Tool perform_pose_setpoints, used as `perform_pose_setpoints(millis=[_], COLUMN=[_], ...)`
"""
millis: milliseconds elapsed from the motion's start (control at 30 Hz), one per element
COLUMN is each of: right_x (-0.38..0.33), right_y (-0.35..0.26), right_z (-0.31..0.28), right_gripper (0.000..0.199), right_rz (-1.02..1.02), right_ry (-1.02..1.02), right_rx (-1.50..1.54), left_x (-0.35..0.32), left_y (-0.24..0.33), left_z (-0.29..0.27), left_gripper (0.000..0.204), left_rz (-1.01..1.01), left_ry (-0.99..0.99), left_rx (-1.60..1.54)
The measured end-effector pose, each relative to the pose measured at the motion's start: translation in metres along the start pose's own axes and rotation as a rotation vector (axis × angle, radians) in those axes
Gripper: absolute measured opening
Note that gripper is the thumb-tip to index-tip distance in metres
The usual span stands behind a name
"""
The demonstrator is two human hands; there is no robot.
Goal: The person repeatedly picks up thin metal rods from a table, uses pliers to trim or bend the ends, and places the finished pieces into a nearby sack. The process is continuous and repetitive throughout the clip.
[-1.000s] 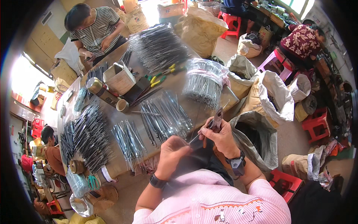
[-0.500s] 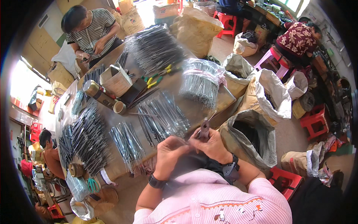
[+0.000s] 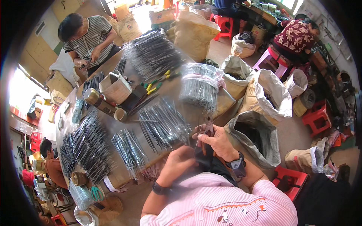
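Through my feed I see a brown table with a smooth, glossy top [image 3: 103,122] and a rounded edge. At its far end I make out a broad heap of thin, dark metal rods [image 3: 151,54]; near the right edge stands a dense silver rod bundle wrapped in clear plastic [image 3: 200,90]. Pliers with yellow-and-green handles [image 3: 152,88] lie between that bundle and an open, off-white box [image 3: 115,89]. Just beside the box I see a brown cylindrical container with a pale end [image 3: 100,102]. Closest to me, two spreads of shiny, silvery strips [image 3: 164,122] lie side by side, with a long, dark rod pile [image 3: 90,143] to their left.
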State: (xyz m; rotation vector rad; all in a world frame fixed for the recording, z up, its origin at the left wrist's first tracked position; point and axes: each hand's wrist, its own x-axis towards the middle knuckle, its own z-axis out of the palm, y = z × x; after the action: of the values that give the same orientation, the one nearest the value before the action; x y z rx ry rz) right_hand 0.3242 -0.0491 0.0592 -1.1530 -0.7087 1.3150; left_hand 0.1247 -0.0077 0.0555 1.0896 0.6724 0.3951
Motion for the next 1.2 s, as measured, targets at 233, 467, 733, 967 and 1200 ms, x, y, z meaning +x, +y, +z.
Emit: perform_pose_setpoints(millis=[233, 467, 733, 967, 1200], right_x=[0.001, 0.002, 0.002, 0.002, -0.029], right_y=[0.005, 0.015, 0.025, 0.035, 0.048], right_z=[-0.001, 0.009, 0.007, -0.031, -0.048], right_gripper=[0.025, 0.018, 0.020, 0.029, 0.051], right_rz=[0.114, -0.047, -0.140, 0.394, 0.463], right_ry=[-0.022, 0.018, 0.025, 0.152, -0.245], right_rx=[0.013, -0.130, -0.292, 0.742, 0.377], left_x=[-0.005, -0.011, 0.012, 0.010, 0.013], left_y=[0.011, 0.006, -0.020, -0.018, -0.025], left_z=[0.003, -0.001, 0.006, -0.001, 0.008], left_gripper=[0.026, 0.018, 0.008, 0.021, 0.019], left_rz=[-0.025, -0.093, -0.086, -0.014, 0.196], left_ry=[-0.063, 0.006, 0.188, 0.241, 0.387], left_rx=[-0.095, -0.440, -0.484, -0.354, -0.010])
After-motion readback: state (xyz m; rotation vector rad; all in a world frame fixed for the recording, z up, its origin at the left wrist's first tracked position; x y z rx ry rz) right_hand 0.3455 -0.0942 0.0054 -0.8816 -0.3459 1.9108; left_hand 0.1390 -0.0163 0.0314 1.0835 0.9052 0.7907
